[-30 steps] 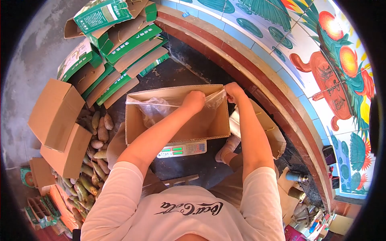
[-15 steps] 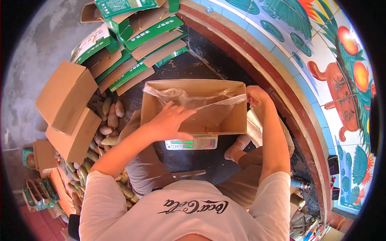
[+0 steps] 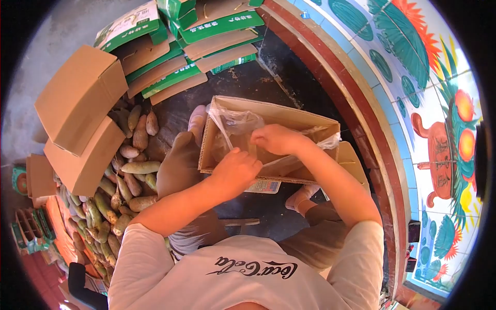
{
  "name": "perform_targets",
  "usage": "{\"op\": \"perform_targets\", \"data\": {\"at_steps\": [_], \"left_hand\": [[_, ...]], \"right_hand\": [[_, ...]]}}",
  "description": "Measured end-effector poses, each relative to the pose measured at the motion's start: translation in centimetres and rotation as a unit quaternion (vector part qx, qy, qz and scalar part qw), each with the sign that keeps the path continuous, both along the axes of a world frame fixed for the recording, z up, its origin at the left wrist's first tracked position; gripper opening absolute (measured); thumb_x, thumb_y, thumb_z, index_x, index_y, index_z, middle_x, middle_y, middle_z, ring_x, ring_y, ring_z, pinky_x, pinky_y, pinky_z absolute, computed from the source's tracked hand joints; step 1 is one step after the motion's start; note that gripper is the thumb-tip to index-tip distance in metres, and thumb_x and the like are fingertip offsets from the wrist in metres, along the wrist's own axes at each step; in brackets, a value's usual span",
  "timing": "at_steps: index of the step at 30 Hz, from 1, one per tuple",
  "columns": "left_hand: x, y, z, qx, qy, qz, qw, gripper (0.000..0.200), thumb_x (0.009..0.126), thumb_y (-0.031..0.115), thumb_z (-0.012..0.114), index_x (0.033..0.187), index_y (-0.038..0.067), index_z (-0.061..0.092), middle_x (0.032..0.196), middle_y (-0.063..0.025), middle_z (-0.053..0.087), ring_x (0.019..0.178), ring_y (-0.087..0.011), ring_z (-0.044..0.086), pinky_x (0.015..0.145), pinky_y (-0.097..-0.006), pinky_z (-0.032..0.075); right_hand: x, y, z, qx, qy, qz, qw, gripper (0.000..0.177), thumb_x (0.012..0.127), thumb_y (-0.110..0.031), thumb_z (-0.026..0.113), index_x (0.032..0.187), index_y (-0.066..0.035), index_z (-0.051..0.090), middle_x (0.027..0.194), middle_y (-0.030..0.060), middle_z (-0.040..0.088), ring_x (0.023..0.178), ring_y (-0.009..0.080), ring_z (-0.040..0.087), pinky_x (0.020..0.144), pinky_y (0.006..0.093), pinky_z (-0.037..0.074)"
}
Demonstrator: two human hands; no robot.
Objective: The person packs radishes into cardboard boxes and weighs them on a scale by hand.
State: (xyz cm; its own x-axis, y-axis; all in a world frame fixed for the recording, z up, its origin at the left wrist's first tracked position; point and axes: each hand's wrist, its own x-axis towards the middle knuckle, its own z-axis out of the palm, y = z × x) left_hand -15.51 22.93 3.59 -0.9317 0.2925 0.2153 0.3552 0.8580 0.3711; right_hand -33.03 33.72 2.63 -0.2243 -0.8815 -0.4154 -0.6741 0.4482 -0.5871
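An open cardboard carton (image 3: 294,114) sits turned at an angle over a digital scale (image 3: 264,187), whose keypad edge shows at the front. Inside the carton lies a crumpled clear plastic bag (image 3: 240,121), spread along the walls. My left hand (image 3: 236,171) is closed on the bag's edge at the carton's near side. Above the carton's middle, my right hand (image 3: 279,140) is curled with its fingers pinching the same film. The fingertips of both hands are partly hidden.
Brown cartons (image 3: 77,98) stand at the left beside a heap of long root vegetables (image 3: 108,206). Green printed boxes (image 3: 222,28) are stacked at the back. A tiled wall (image 3: 413,155) with a raised ledge curves along the right.
My right hand has moved from the carton's right corner to its middle. The left hand has come nearer me and closed on the bag. The carton has turned and shifted right.
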Motion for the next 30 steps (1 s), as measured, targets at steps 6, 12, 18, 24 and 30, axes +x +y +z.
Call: {"op": "perform_targets", "data": {"at_steps": [6,12,18,24,30], "left_hand": [[0.8,0.5,-0.9,-0.026,-0.003,-0.011,1.000,0.016,0.066,0.016,0.064,0.078,0.008,0.056,0.074,-0.0065,0.055,0.075,-0.0218,0.056,0.071,-0.0350,0.041],[1.2,0.7,-0.6,-0.012,-0.029,-0.025,0.999,0.009,0.069,0.013,0.057,0.076,0.007,0.057,0.072,-0.0074,0.055,0.072,-0.0216,0.055,0.070,-0.0334,0.041],[0.6,0.4,-0.5,-0.004,-0.053,-0.014,0.998,0.014,0.068,0.013,0.058,0.079,0.004,0.058,0.074,-0.0084,0.056,0.075,-0.0222,0.055,0.071,-0.0334,0.040],[0.2,0.2,0.1,-0.004,-0.104,-0.018,0.994,0.015,0.069,0.013,0.058,0.081,0.003,0.059,0.076,-0.0092,0.057,0.076,-0.0227,0.055,0.072,-0.0340,0.040],[-0.4,0.0,-0.3,0.001,-0.131,-0.017,0.991,0.015,0.070,0.013,0.057,0.081,0.004,0.060,0.076,-0.0100,0.059,0.075,-0.0226,0.057,0.072,-0.0341,0.041]], "right_hand": [[-2.8,-4.8,-7.9,0.317,0.088,0.082,0.941,0.054,0.083,-0.039,0.057,0.130,-0.015,0.047,0.134,0.0111,0.047,0.123,0.0299,0.044,0.102,0.0408,0.035],[-3.4,-3.9,-18.1,0.343,0.150,0.134,0.917,0.056,0.082,-0.041,0.058,0.130,-0.015,0.048,0.134,0.0111,0.048,0.124,0.0299,0.044,0.102,0.0414,0.036],[-3.3,-3.6,-21.8,0.351,0.193,0.168,0.901,0.053,0.081,-0.041,0.058,0.126,-0.013,0.052,0.130,0.0119,0.052,0.122,0.0298,0.047,0.101,0.0419,0.037],[0.6,-7.9,-17.3,0.186,0.023,0.123,0.975,0.044,0.082,-0.034,0.055,0.120,-0.011,0.057,0.124,0.0144,0.056,0.115,0.0302,0.052,0.096,0.0416,0.041],[2.6,-12.6,-17.3,0.129,-0.101,0.056,0.985,0.039,0.081,-0.028,0.054,0.113,-0.009,0.061,0.120,0.0152,0.058,0.110,0.0307,0.055,0.092,0.0417,0.044]]}}
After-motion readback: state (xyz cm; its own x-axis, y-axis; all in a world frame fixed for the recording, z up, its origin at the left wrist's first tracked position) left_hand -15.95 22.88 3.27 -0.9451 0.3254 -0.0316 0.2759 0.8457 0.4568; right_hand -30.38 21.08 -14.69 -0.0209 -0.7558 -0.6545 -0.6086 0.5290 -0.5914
